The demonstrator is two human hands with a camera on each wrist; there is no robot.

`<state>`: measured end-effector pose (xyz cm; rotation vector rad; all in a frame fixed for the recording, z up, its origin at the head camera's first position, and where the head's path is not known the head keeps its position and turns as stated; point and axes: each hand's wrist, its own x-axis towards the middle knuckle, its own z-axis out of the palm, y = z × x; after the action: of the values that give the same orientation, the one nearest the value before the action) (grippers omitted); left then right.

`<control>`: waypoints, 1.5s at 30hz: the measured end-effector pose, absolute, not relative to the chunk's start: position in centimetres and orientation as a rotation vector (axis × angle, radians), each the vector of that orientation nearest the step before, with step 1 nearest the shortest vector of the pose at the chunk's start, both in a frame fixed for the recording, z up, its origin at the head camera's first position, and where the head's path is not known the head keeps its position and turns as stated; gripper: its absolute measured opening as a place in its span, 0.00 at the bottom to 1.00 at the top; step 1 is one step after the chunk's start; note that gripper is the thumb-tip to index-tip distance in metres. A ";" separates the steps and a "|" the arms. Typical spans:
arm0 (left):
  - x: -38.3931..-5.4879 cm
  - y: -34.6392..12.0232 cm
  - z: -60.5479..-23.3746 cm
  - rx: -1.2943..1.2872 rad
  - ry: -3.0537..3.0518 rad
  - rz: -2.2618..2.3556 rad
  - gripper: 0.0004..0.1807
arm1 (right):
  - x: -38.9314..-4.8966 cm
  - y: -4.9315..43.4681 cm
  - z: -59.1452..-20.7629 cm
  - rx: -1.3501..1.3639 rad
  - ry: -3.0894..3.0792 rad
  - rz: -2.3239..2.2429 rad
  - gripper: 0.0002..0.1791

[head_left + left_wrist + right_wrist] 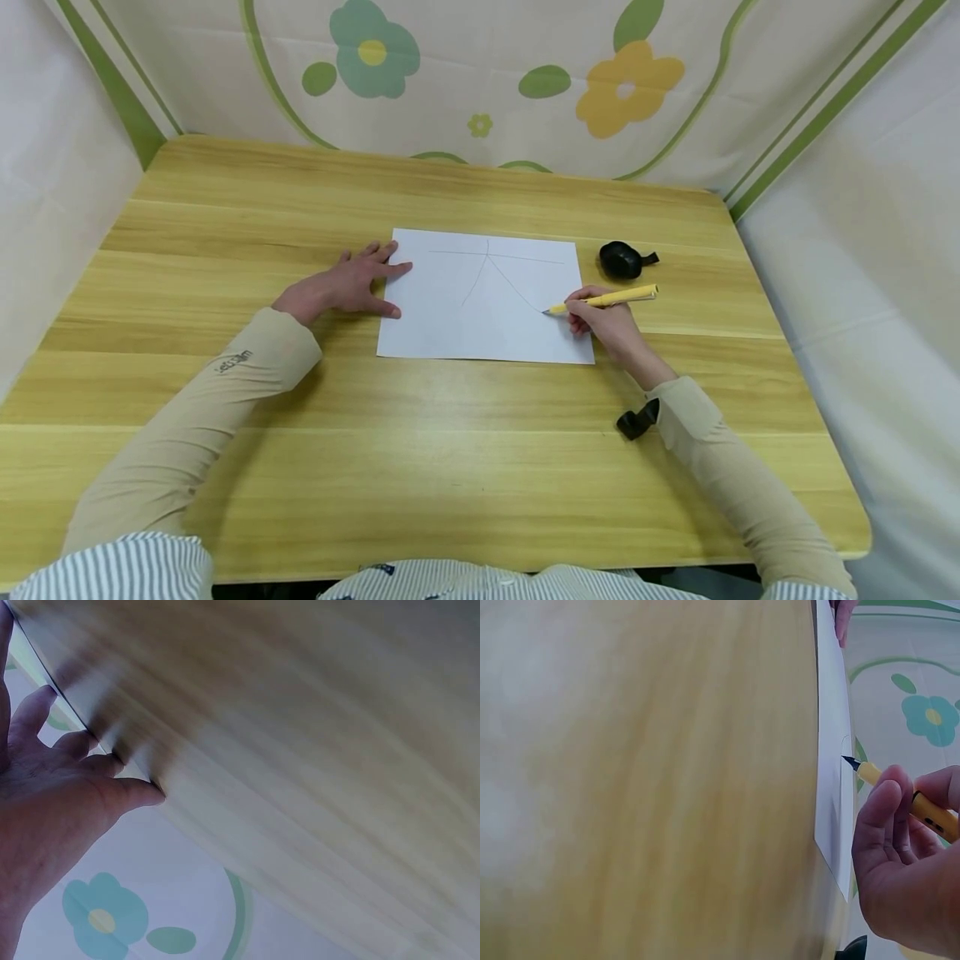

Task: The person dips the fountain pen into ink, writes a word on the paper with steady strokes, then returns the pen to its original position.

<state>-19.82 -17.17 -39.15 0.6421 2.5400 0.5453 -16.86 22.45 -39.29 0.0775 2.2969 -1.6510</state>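
A white sheet of paper (480, 333) lies on the wooden table, with thin lines drawn on it: a long horizontal one, a short vertical one and two slanting strokes below. My right hand (603, 321) pinches a yellow pen (626, 296), its dark tip at the lower end of the right slanting stroke. In the right wrist view the pen (930, 814) sits between thumb and fingers, its tip at the paper (831, 750). My left hand (352, 282) rests at the paper's left edge with fingers spread. The left wrist view shows this hand (67, 791) against the table surface.
A small black rounded object with a tab (622, 260) lies right of the paper. A black device (637, 419) is at the right sleeve cuff. Behind the wooden table (450, 467) hangs a flowered curtain (450, 108); white cloth flanks both sides.
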 end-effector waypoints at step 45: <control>-20.4 -17.3 -39.5 0.666 2.537 0.547 0.46 | -15.5 30.9 -36.5 0.076 2.229 -2.093 0.04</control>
<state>-20.38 -17.26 -39.47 0.6657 2.5368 0.5475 -15.48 30.91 -36.49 0.0761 2.2290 -2.0935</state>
